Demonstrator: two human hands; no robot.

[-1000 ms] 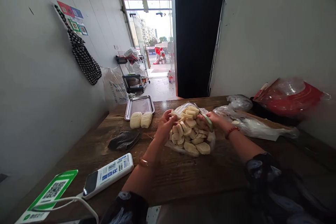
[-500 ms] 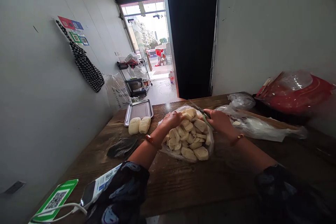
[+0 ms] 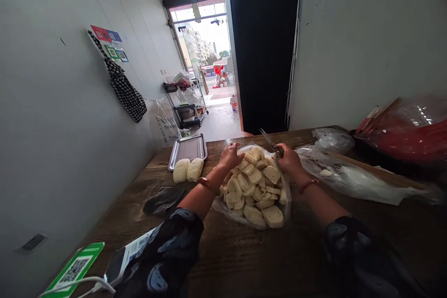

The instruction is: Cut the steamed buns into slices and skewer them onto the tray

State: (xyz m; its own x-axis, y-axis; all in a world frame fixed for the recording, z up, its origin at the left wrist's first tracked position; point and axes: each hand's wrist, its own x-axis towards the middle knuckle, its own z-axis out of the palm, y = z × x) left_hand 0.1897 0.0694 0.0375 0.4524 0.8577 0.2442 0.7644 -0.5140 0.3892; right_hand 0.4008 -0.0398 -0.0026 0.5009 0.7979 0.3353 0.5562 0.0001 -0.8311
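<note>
1. Wooden worktop (image 3: 237,253): cut pieces (image 3: 255,177) heap the plastic bag (image 3: 230,214); two buns (image 3: 181,171), farther left, look uncut.
2. Right hand (image 3: 289,162): grip clamped around scissors (image 3: 268,138).
3. Left hand (image 3: 230,156), bag's far-left edge: grip unclear.

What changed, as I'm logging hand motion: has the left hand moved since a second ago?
Yes: judged against the metal tray, the left hand has moved forward, away from the wearer.

A single head-worn view looks forward and down across the table (image 3: 230,256) toward the doorway (image 3: 220,101).
</note>
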